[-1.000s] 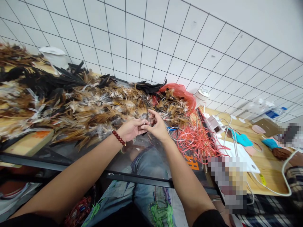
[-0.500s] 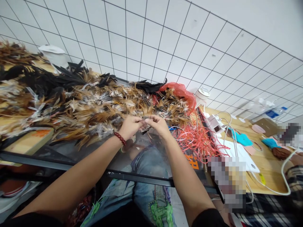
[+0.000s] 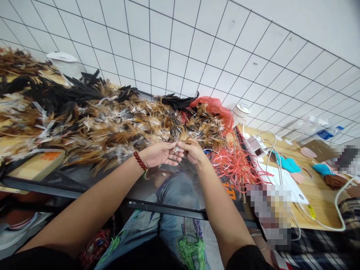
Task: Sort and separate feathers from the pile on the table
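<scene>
My left hand [image 3: 161, 154], with a dark red bead bracelet [image 3: 140, 161] at the wrist, is turned partly palm up. Its thumb and index finger pinch at a small pale tuft of feather [image 3: 177, 149], while the other fingers are loosely stretched out. Meeting it at the fingertips, my right hand [image 3: 193, 151] is closed with thumb against finger on the same feather, whose brown part seems to stick out above. Its exact shape is blurred and partly hidden by the fingers. Directly behind both hands lies a long heap of brown, white and black feathers [image 3: 120, 127].
Tangled red and white string [image 3: 230, 165] lies right of my right hand. Behind it are a red plastic bag [image 3: 215, 108] and a white lidded container [image 3: 241, 110]. White cables and a charger [image 3: 255, 145] sit on the neighbouring wooden table, where a co-worker's plaid sleeve shows at far right.
My left hand has rolled palm up and its lower fingers have spread out. Both hands stay together at almost the same place, and a pale tuft now shows between the fingertips.
</scene>
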Action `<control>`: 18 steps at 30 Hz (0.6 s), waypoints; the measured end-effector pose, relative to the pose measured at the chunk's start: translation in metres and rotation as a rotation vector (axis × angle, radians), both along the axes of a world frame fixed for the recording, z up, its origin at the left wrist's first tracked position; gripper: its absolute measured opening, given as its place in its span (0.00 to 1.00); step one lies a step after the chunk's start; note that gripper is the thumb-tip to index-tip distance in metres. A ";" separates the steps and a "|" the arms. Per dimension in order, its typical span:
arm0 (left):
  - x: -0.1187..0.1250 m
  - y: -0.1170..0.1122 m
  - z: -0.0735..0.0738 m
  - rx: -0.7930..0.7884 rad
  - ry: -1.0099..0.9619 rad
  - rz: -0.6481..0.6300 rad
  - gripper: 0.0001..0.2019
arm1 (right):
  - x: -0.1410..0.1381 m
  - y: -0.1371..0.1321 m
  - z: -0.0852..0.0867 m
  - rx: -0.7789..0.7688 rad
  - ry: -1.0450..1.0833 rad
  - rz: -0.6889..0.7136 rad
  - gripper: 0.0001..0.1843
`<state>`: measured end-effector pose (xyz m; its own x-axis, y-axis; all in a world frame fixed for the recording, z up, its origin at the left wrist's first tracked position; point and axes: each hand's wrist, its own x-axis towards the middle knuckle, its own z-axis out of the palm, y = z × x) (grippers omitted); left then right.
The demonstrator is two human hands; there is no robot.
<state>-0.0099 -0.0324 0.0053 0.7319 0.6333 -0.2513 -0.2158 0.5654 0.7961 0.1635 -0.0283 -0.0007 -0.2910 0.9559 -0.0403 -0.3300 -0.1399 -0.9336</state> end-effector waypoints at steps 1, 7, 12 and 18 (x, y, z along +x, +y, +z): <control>-0.001 0.000 -0.001 0.001 -0.012 -0.020 0.13 | 0.000 -0.001 0.000 -0.002 0.009 0.013 0.20; -0.005 0.003 -0.003 0.030 -0.048 -0.099 0.14 | 0.002 0.000 -0.002 0.037 0.060 0.053 0.17; -0.006 0.004 -0.003 0.063 -0.012 -0.107 0.12 | 0.003 0.001 -0.004 0.009 0.048 0.137 0.18; -0.004 0.002 -0.001 0.078 0.008 -0.102 0.13 | 0.004 -0.001 -0.001 -0.003 0.028 0.168 0.18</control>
